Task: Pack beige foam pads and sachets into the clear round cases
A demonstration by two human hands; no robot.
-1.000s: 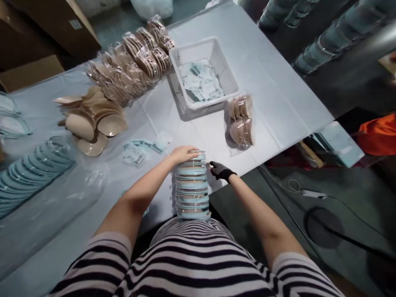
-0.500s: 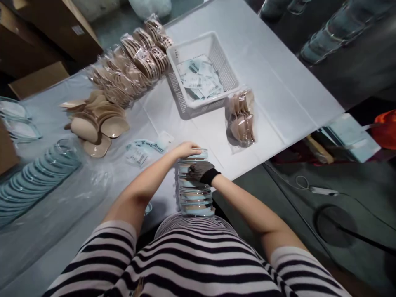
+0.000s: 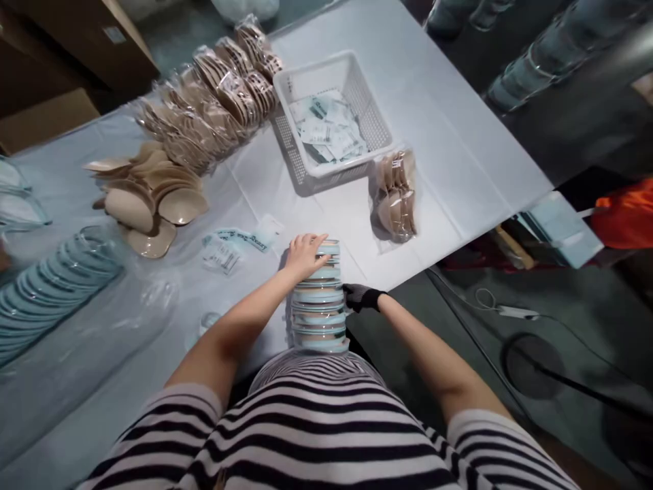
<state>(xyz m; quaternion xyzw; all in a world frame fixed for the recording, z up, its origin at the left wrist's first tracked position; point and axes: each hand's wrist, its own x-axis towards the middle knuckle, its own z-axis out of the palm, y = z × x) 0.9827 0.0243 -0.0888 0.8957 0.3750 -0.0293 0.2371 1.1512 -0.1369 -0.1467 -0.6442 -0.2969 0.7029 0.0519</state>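
Observation:
A row of clear plastic packs (image 3: pixel 319 318) with pale blue bands and something beige inside lies against my striped shirt at the table's edge. My bare left hand (image 3: pixel 305 256) grips its far end, thumb and fingers bent over the packs. On the row's right side, my right hand (image 3: pixel 361 297), in a dark glove with a black cuff, has its fingers bent together against the pack edges; the fingertips are partly hidden. Left of my left hand lie printed pale blue cards (image 3: pixel 224 255). A pile of loose beige cup-shaped pads (image 3: pixel 153 190) rests farther left.
A white perforated basket (image 3: pixel 339 167) holds more printed cards. Beside it lies a bag of beige pads (image 3: pixel 396 197); several bagged pads (image 3: pixel 214 102) line the far edge. Nested clear blue-edged packs (image 3: pixel 56 292) stretch along the left. A cable (image 3: pixel 484 303) trails on the floor at right.
My right hand has drawn back from on top of the row to its right side. My left hand has shifted slightly, its fingers now spread farther over the far end.

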